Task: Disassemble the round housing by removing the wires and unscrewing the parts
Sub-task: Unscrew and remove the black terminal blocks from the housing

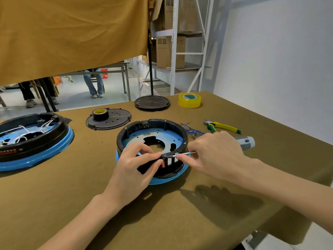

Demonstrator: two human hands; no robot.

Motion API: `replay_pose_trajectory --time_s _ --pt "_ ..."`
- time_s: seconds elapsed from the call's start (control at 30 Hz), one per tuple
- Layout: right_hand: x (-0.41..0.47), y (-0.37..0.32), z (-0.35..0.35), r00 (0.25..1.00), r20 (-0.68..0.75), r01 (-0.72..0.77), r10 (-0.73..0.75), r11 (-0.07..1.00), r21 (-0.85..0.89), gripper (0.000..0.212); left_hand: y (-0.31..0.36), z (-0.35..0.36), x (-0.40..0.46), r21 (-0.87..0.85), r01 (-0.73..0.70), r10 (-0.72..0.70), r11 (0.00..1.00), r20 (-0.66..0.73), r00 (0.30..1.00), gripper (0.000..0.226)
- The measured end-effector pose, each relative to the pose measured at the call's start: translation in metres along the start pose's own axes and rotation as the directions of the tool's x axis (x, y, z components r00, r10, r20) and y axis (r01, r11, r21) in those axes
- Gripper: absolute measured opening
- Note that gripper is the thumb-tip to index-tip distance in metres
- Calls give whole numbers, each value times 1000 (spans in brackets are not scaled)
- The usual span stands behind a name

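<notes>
The round housing (153, 130), a black ring on a blue base with a blue inner plate, sits in the middle of the table. My left hand (137, 168) pinches its near rim beside a small panel with white slots. My right hand (216, 154) holds a thin metal screwdriver (185, 153), whose tip rests on the rim right next to my left fingertips. A bundle of cut blue wires (192, 130) lies on the table behind my right hand.
A second, larger housing (34, 141) with white wires inside lies at the left. Two black lids (108, 120) (152, 102), black tape, yellow tape (189, 100), yellow-green pliers (221, 126) and a grey electric screwdriver (246, 142) lie around. The table edge runs along the right.
</notes>
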State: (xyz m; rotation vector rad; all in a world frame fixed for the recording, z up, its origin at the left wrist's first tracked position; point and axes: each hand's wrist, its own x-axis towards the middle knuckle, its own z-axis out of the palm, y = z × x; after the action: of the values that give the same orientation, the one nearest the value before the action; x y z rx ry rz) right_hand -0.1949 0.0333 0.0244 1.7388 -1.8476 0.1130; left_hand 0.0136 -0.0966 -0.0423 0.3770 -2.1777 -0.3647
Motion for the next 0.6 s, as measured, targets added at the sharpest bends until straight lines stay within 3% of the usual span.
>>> replay_pose_trajectory --time_s 0.13,0.27,0.6 --pt "-3 -4 -3 1000 -9 -7 8 999 45 63 -2 2 -2 35 -46 47 998 -30 998 29" --pt "-10 -7 0 999 -29 -16 18 998 61 70 -3 4 -5 112 -123 129 986 -49 990 21" --pt "-24 -12 11 998 15 -61 60 983 174 74 -2 6 -3 14 -56 56 998 -46 997 21"
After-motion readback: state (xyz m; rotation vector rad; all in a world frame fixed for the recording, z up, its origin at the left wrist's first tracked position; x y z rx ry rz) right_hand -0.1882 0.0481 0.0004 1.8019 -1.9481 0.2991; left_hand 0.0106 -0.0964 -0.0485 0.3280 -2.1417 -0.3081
